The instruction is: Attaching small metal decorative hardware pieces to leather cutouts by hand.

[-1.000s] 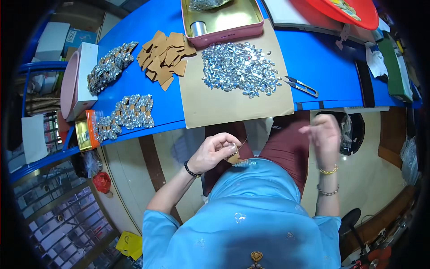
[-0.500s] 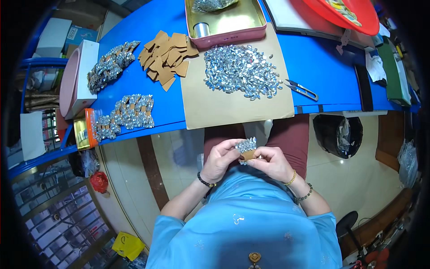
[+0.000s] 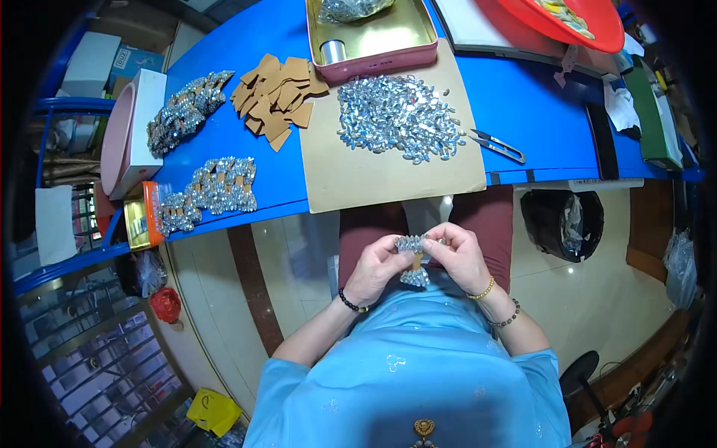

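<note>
A small brown patch edged with silver rhinestones (image 3: 414, 278) is held up over my lap, with a row of stones at its top and a cluster at its lower end. My left hand (image 3: 377, 266) pinches its left side between thumb and fingers. From the right, my right hand (image 3: 458, 260) grips the upper stone row, its thumb and forefinger pressed together there. Whether a thread or needle is between those fingertips is too small to tell. Loose silver rhinestones (image 3: 399, 118) lie heaped beyond my hands on a tan card sheet (image 3: 358, 183).
Brown patches (image 3: 276, 97) are piled left of the stones. Finished-looking stone-covered pieces (image 3: 220, 185) lie farther left. Thread snips (image 3: 499, 145) rest at right. A pink tin (image 3: 381, 66) holds a thread spool (image 3: 333, 51). A red basin (image 3: 567, 26) stands far right, on the blue table (image 3: 541, 112).
My right hand has risen slightly to the upper stone row. The patch has been turned, so its lower stone cluster now shows more. The view has shifted a little.
</note>
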`<state>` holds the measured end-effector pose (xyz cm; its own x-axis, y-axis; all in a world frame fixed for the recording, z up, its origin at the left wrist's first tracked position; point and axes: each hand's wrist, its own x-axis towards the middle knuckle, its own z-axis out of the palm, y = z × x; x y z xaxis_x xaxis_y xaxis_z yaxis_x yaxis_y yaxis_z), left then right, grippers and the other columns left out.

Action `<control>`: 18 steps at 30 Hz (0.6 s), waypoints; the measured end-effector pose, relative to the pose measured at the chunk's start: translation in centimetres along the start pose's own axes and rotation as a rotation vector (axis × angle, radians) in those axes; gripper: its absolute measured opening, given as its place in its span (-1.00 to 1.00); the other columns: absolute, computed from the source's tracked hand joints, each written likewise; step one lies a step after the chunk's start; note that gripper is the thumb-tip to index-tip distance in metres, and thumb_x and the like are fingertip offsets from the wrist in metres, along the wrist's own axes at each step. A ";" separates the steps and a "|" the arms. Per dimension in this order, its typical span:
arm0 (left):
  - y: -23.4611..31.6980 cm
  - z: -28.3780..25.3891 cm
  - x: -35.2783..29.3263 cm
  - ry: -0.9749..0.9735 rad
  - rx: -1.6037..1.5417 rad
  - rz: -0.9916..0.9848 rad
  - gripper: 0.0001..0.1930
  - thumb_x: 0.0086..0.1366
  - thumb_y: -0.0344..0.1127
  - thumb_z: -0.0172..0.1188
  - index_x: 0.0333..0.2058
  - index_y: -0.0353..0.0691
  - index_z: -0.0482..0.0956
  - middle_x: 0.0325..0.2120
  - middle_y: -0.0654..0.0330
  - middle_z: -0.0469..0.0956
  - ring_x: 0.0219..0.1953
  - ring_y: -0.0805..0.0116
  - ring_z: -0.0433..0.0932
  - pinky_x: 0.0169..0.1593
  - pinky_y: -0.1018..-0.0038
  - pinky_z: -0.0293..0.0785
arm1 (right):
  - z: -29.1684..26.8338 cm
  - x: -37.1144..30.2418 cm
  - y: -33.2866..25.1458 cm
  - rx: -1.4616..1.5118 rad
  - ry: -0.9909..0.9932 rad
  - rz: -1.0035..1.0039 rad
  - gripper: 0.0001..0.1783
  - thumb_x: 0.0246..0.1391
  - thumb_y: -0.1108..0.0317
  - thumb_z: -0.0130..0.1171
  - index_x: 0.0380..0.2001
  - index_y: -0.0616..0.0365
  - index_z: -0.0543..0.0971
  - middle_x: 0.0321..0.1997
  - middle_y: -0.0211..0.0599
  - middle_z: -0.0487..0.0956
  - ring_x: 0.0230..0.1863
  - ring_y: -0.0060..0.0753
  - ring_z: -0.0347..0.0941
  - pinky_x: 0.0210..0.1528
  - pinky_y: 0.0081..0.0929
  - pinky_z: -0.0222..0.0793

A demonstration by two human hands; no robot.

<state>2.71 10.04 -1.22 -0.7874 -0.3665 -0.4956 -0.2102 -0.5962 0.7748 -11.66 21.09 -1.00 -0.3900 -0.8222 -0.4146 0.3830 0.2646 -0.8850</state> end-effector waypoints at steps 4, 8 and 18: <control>0.1 1.0 -0.4 -0.032 -0.075 -0.046 -0.78 0.25 -0.37 0.10 -0.15 -0.33 0.45 -0.38 0.25 0.52 -0.31 0.59 0.48 -0.24 0.61 0.42 | -0.3 0.1 0.3 0.002 0.037 -0.001 -0.89 0.08 0.44 0.12 -0.33 0.25 0.48 -0.49 -0.51 0.49 -0.54 -0.81 0.33 -0.48 -0.76 0.31; 0.0 -0.9 -0.2 -0.006 -0.086 -0.064 -0.80 0.25 -0.39 0.08 -0.17 -0.32 0.45 -0.40 0.22 0.53 -0.33 0.55 0.51 -0.26 0.58 0.45 | -4.4 -0.8 -0.1 0.021 0.142 0.062 -0.90 0.12 0.40 0.05 -0.35 0.21 0.46 -0.53 -0.46 0.46 -0.61 -0.76 0.30 -0.49 -0.73 0.34; 1.5 -3.5 0.1 0.079 -0.024 0.027 -0.85 0.24 -0.37 0.09 -0.23 -0.27 0.45 -0.49 0.28 0.52 -0.50 0.60 0.47 -0.41 0.66 0.40 | -17.2 -4.0 2.9 -0.053 0.704 -0.070 -0.86 0.15 0.31 0.04 -0.39 0.14 0.44 -0.55 -0.52 0.41 -0.59 -0.75 0.34 -0.56 -0.76 0.30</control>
<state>4.38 6.64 -1.47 -0.7444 -0.4371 -0.5048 -0.1749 -0.6019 0.7792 -23.35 33.83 -5.56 -0.8678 -0.3215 -0.3788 0.3031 0.2615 -0.9164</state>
